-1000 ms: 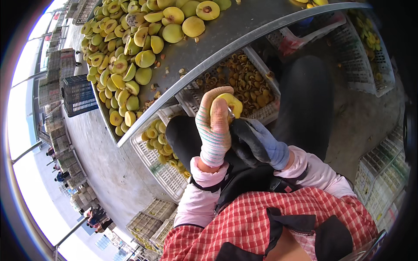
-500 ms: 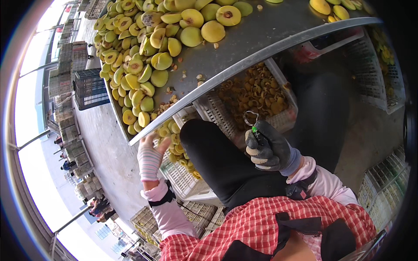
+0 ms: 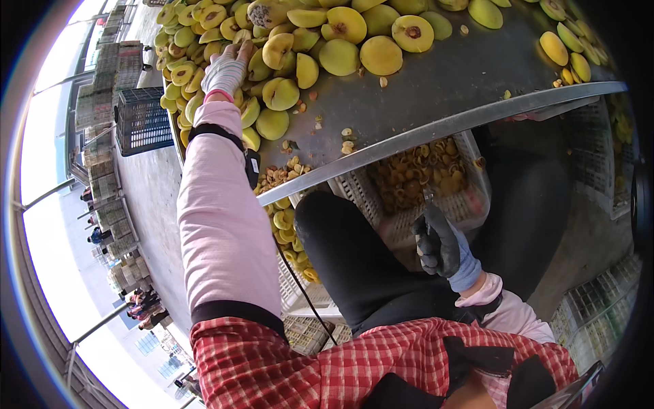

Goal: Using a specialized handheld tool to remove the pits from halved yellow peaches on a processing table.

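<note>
My left hand (image 3: 227, 69), in a pale striped glove, lies on the heap of yellow-green peach halves (image 3: 280, 93) on the metal table. Its fingers are apart and touch the fruit; whether they grip a piece is partly hidden. Low over my lap, my right hand (image 3: 438, 247) wears a dark coated glove with a blue cuff. It is closed around a small wire-loop tool (image 3: 428, 195), whose metal end sticks up from the fist. Most of the tool's handle is hidden by the fingers.
The table's raised metal rim (image 3: 436, 129) runs across above my knees. Beneath it stand a white crate (image 3: 480, 198) of brownish scraps and another crate (image 3: 289, 290) with yellow fruit pieces. Fruit bits (image 3: 283, 174) lie by the rim. A dark crate (image 3: 142, 121) stands on the left floor.
My left hand has moved from beside the table's near corner up and forward onto the peach heap. My right hand has shifted slightly right and down, turning the tool so its loop shows edge-on.
</note>
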Motion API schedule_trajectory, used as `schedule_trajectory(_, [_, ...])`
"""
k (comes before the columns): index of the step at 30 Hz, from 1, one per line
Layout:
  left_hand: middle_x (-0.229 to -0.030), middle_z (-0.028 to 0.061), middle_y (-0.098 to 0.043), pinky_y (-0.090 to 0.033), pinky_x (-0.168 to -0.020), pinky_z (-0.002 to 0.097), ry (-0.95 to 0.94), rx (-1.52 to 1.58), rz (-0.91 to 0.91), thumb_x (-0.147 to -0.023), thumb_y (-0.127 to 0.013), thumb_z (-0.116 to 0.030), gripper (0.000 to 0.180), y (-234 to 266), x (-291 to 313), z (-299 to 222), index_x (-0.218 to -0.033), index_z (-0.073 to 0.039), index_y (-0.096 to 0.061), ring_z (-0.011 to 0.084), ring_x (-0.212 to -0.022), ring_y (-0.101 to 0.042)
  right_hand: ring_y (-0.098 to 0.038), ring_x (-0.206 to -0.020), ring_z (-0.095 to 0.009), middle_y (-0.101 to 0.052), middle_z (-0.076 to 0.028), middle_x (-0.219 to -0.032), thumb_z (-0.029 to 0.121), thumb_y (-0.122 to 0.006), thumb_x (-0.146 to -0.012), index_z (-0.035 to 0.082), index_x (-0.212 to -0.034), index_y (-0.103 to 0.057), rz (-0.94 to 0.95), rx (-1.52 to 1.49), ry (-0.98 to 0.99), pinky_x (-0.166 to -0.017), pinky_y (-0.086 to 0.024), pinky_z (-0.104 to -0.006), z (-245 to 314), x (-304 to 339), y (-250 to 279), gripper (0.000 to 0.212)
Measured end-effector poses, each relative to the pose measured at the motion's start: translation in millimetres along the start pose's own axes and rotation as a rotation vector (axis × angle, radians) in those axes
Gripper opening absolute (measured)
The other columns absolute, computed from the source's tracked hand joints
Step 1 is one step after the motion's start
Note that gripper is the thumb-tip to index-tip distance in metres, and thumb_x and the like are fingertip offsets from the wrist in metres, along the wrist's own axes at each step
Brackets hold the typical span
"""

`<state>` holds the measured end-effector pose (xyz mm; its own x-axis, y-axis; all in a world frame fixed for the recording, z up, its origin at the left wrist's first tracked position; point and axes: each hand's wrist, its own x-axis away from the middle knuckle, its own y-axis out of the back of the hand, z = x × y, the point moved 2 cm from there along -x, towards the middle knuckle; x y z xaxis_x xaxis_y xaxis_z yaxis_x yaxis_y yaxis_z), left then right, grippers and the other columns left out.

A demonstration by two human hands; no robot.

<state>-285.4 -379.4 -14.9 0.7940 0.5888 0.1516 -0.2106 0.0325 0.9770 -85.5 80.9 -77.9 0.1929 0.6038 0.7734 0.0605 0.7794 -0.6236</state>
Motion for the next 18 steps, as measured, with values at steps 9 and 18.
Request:
schedule_trajectory(9, [-0.122, 0.017, -0.05, -0.044, -0.093, 0.0403, -0.399, 0.335, 0.052, -0.087, -0.051, -0.058, 0.054, -10, 131, -63, -0.127, -0.021, -0.054, 0.0364, -0.107, -0.055, -0.043, -0.032, -0.014, -0.048, -0.002, -0.05, 0.048, -0.056, -0.09, 0.006, -0.086, -0.054, 0.04, 0.1, 0.044, -0.031, -0.032, -0.0262, -6, -4, -1, 0.042])
schedule_trajectory(18, [-0.11, 0.0106, -0.061, -0.048, -0.085, 0.0405, -0.546, 0.036, -0.047, -0.074, -0.072, -0.039, 0.057, 8, 178, -123, -0.122, -0.016, -0.052, 0.0316, -0.103, -0.057, -0.042, -0.033, -0.013, -0.048, -0.002, -0.051, 0.049, -0.057, -0.089, 0.007, -0.087, -0.054, 0.098, 0.183, 0.157, -0.032, -0.033, -0.027, -7, 0, 0, 0.041])
